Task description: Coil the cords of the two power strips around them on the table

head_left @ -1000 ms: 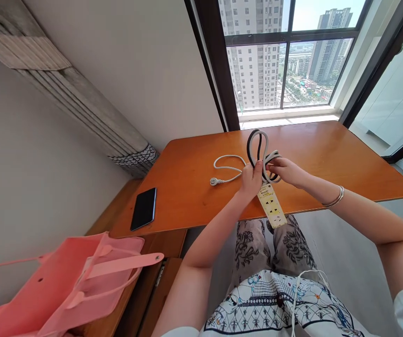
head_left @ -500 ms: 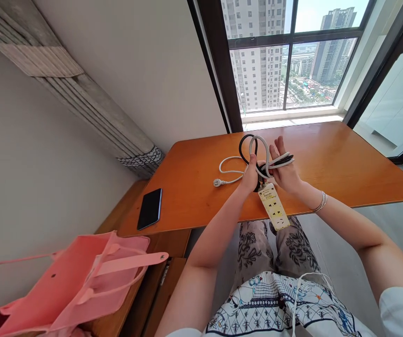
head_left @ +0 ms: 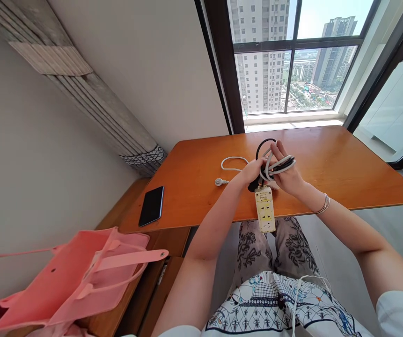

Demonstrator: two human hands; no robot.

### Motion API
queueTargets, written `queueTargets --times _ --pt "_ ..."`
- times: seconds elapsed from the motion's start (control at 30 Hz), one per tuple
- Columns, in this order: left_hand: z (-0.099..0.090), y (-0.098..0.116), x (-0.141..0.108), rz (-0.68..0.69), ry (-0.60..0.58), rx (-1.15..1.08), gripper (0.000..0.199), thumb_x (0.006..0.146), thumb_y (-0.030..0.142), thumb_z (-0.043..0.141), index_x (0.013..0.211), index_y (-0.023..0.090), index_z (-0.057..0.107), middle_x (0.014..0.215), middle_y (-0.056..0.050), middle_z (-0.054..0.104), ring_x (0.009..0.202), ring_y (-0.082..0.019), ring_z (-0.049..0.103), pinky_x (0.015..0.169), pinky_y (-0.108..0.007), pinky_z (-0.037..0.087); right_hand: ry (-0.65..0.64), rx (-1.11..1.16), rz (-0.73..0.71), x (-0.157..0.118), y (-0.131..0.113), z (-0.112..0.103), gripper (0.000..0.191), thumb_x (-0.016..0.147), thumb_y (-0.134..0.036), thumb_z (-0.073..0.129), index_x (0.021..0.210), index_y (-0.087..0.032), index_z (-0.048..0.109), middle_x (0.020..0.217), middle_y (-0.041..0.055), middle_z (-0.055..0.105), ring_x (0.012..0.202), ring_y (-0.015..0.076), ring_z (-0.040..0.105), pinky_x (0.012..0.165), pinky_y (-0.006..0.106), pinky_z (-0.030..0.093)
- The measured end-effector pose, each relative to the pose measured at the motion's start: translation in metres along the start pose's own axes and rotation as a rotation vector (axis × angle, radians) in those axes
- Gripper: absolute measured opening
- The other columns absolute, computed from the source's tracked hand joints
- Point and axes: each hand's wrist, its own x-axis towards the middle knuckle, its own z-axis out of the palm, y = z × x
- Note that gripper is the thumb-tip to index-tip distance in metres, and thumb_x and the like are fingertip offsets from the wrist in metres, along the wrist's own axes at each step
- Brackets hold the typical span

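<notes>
Two hands [head_left: 269,174] clamped on coiled cord [head_left: 277,167] (black and white), yellowed power strip [head_left: 265,209] below.

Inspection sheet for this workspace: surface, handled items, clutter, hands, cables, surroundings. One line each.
Surface: brown table, no damage seen.
Handled items: pale power strip by the table's near edge, sockets facing the camera.
Clutter: phone on the table; open pink bag beside it.
Hands: left hand grips the cables; right hand has loops across its fingers.
Cables: black and white, looped; white plug lies loose.
Surroundings: window, curtain.
</notes>
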Motion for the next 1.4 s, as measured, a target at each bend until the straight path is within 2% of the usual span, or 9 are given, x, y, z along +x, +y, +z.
queueTargets --times 0.2,0.47,0.67,0.83,1.0,1.1,1.2,1.3,1.4 --pt "-0.005 -0.007 -0.002 0.072 -0.013 -0.012 0.046 0.095 0.044 0.038 0.062 0.019 0.058 0.042 0.000 0.050 0.037 -0.012 0.043 0.042 -0.026 0.036 -0.005 0.027 -0.019 0.011 -0.002 -0.007 0.036 0.091 -0.009 0.041 0.112 -0.015 0.069 0.143 0.0151 0.056 0.145 0.0297 0.040 0.121 0.055 0.035" --pt "-0.004 -0.003 -0.010 0.127 -0.082 0.133 0.045 0.094 0.046 0.042 0.059 0.019 0.053 0.040 0.000 0.050 0.039 -0.011 0.045 0.045 -0.024 0.036 -0.029 -0.036 0.056 0.006 0.010 -0.005 0.023 0.090 -0.016 0.049 0.098 -0.016 0.071 0.126 0.0167 0.067 0.126 0.0317 0.058 0.105 0.050 0.051" --pt "-0.011 -0.005 -0.012 0.152 -0.167 0.199 0.046 0.092 0.049 0.045 0.057 0.020 0.054 0.041 -0.001 0.051 0.043 -0.013 0.048 0.047 -0.025 0.039 -0.113 0.085 -0.086 0.009 0.004 -0.014 0.030 0.087 -0.008 0.044 0.097 -0.018 0.071 0.125 0.0135 0.066 0.134 0.0280 0.054 0.111 0.048 0.048" --pt "-0.017 -0.006 -0.012 0.196 -0.192 0.255 0.045 0.088 0.046 0.047 0.052 0.020 0.053 0.041 -0.002 0.051 0.044 -0.014 0.048 0.046 -0.025 0.041 -0.159 0.098 -0.122 0.011 -0.002 -0.020 0.034 0.086 -0.004 0.041 0.096 -0.017 0.072 0.129 0.0146 0.064 0.137 0.0286 0.050 0.116 0.055 0.041" --pt "-0.018 -0.008 -0.009 0.172 -0.223 0.214 0.042 0.087 0.046 0.050 0.056 0.019 0.057 0.044 -0.002 0.051 0.043 -0.013 0.047 0.045 -0.026 0.039 -0.273 0.010 -0.149 0.017 -0.007 -0.027 0.035 0.087 -0.006 0.041 0.093 -0.018 0.073 0.111 0.0127 0.069 0.117 0.0279 0.063 0.120 0.059 0.034" --pt "-0.021 -0.016 -0.007 0.188 -0.218 0.081 0.052 0.088 0.063 0.046 0.066 0.018 0.061 0.052 -0.004 0.056 0.046 -0.015 0.051 0.047 -0.029 0.043 -0.350 -0.066 -0.161 0.023 -0.006 -0.030 0.035 0.084 -0.005 0.043 0.097 -0.016 0.074 0.100 0.0114 0.071 0.106 0.0282 0.066 0.117 0.059 0.036" --pt "-0.022 -0.024 -0.006 0.268 -0.194 0.088 0.060 0.077 0.077 0.054 0.074 0.018 0.061 0.064 -0.005 0.062 0.059 -0.019 0.060 0.056 -0.029 0.048 -0.394 -0.124 -0.098 0.025 -0.003 -0.030 0.035 0.081 -0.003 0.045 0.100 -0.012 0.073 0.105 0.0156 0.072 0.112 0.0315 0.064 0.110 0.056 0.044" --pt "-0.016 -0.030 -0.007 0.351 -0.024 0.261 0.057 0.063 0.062 0.080 0.090 0.017 0.060 0.080 -0.003 0.067 0.076 -0.019 0.063 0.069 -0.029 0.050 -0.398 -0.146 -0.034 0.024 -0.003 -0.030 0.031 0.083 -0.005 0.048 0.102 -0.011 0.072 0.112 0.0162 0.072 0.116 0.0318 0.062 0.104 0.049 0.048" --pt "-0.005 -0.032 -0.008 0.384 0.168 0.334 0.058 0.072 0.051 0.077 0.114 0.016 0.056 0.090 -0.004 0.068 0.084 -0.021 0.065 0.079 -0.032 0.050 -0.412 -0.217 0.001 0.021 -0.005 -0.031 0.032 0.084 -0.006 0.047 0.105 -0.008 0.071 0.113 0.0192 0.071 0.112 0.0330 0.064 0.097 0.046 0.049"
